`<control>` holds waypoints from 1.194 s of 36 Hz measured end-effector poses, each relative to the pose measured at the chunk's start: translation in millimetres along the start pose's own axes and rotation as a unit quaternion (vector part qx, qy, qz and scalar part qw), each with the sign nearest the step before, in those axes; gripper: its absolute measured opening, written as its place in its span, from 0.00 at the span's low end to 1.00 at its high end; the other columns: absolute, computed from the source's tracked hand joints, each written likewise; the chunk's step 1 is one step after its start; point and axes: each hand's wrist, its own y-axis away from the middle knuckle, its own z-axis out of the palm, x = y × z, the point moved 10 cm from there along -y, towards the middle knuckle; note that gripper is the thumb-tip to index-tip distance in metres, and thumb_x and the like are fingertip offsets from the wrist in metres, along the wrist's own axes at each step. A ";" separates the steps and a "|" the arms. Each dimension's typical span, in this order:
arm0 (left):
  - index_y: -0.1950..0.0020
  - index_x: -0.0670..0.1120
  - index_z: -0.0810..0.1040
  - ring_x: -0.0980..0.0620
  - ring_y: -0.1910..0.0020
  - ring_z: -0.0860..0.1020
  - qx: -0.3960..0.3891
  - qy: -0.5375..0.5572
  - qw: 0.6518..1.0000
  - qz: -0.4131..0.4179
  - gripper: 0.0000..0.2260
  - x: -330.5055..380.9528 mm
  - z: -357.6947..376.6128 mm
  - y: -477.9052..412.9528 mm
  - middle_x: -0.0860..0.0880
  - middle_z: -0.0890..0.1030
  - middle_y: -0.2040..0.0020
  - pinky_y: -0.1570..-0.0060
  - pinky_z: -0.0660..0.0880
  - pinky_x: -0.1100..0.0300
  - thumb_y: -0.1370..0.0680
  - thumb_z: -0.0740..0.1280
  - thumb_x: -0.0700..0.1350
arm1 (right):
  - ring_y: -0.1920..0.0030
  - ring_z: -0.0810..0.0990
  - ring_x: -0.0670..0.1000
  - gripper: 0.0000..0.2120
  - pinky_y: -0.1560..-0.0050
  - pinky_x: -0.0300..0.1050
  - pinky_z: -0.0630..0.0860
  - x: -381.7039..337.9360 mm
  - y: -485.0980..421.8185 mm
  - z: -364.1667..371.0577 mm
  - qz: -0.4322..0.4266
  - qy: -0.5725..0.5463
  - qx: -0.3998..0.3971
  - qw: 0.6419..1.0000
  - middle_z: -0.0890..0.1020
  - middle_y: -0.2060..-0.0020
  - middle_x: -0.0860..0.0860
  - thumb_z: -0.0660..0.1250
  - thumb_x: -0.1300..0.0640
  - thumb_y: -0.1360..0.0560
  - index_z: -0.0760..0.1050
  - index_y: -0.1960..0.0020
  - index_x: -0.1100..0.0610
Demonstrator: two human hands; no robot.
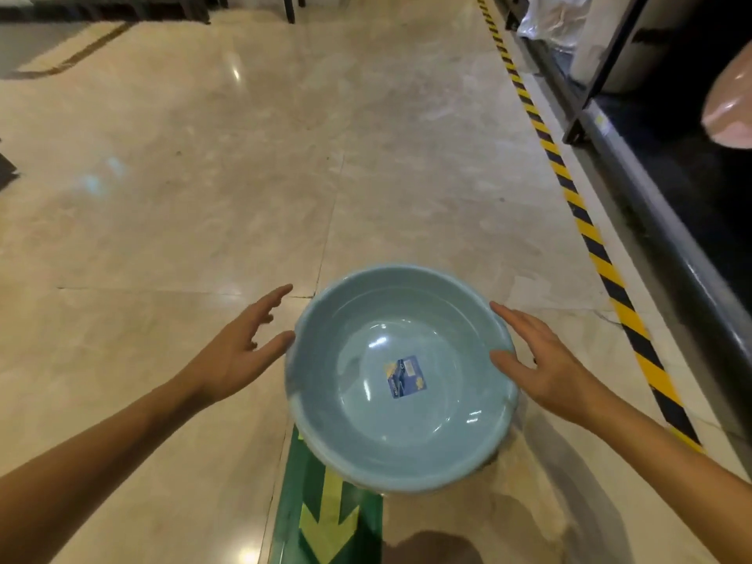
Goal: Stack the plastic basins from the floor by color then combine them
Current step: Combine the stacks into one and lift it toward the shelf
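Blue is the colour of the basin [403, 433] between our two hands. Our left hand [240, 356] is wide open just beside its left rim, fingers straight, holding nothing. Our right hand [549, 360] is wide open too, at the right rim, with the thumb by the edge. So neither grip has hold of anything. The basin sits the right way up, low over the shiny floor [203, 197], partly covering a green arrow [325, 519] painted there. We cannot tell if it rests on the floor or is a little above it. Its left rim looks doubled, so it may be a few blue basins nested together, but that part is blurry. Far off on the right, past a yellow and black stripe [590, 238] and by a dark shelf [659, 221], is something pink [728, 99], maybe another basin. We think the blue pile is done or nearly done. Joining the colours is left to do.
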 end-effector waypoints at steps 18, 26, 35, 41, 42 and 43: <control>0.25 0.73 0.51 0.64 0.29 0.66 0.037 0.200 0.979 0.024 0.34 -57.0 80.2 -18.9 0.76 0.57 0.27 0.31 0.68 0.45 0.30 0.58 0.70 | 0.23 0.63 0.44 0.34 0.27 0.58 0.68 45.1 16.0 51.0 -0.059 -0.214 0.058 0.973 0.62 0.23 0.36 0.62 0.46 0.21 0.50 0.21 0.36; 0.25 0.72 0.54 0.65 0.33 0.70 0.046 0.228 0.972 0.033 0.33 -57.5 83.0 -18.4 0.72 0.62 0.27 0.36 0.72 0.49 0.29 0.60 0.67 | 0.31 0.72 0.39 0.30 0.36 0.41 0.76 29.3 20.6 54.0 -0.063 -0.272 0.065 0.958 0.69 0.31 0.30 0.62 0.50 0.23 0.57 0.29 0.24; 0.25 0.70 0.59 0.50 0.32 0.73 0.067 0.261 0.962 0.045 0.30 -59.5 82.0 -16.2 0.64 0.67 0.26 0.39 0.76 0.39 0.27 0.63 0.63 | 0.29 0.72 0.47 0.35 0.30 0.60 0.72 36.1 20.9 58.4 -0.025 -0.316 0.095 0.944 0.70 0.28 0.40 0.65 0.54 0.25 0.56 0.22 0.38; 0.26 0.70 0.61 0.55 0.36 0.76 0.077 0.290 0.953 0.040 0.32 -55.8 83.7 -13.1 0.68 0.70 0.31 0.46 0.80 0.49 0.30 0.64 0.62 | 0.31 0.75 0.49 0.35 0.32 0.59 0.74 36.0 19.6 56.7 -0.025 -0.339 0.108 0.934 0.73 0.30 0.43 0.64 0.58 0.26 0.60 0.22 0.42; 0.26 0.70 0.61 0.55 0.37 0.76 0.077 0.292 0.952 0.041 0.32 -55.1 84.0 -12.8 0.68 0.70 0.32 0.46 0.81 0.49 0.30 0.65 0.62 | 0.32 0.76 0.50 0.35 0.34 0.58 0.76 35.9 18.7 56.2 -0.026 -0.342 0.108 0.933 0.74 0.30 0.43 0.64 0.57 0.27 0.60 0.22 0.42; 0.26 0.70 0.61 0.55 0.37 0.76 0.077 0.292 0.952 0.040 0.32 -54.8 83.9 -12.7 0.68 0.70 0.31 0.46 0.81 0.49 0.30 0.65 0.62 | 0.32 0.76 0.50 0.35 0.36 0.56 0.77 35.8 18.1 55.6 -0.027 -0.344 0.108 0.932 0.74 0.31 0.44 0.64 0.57 0.27 0.60 0.22 0.42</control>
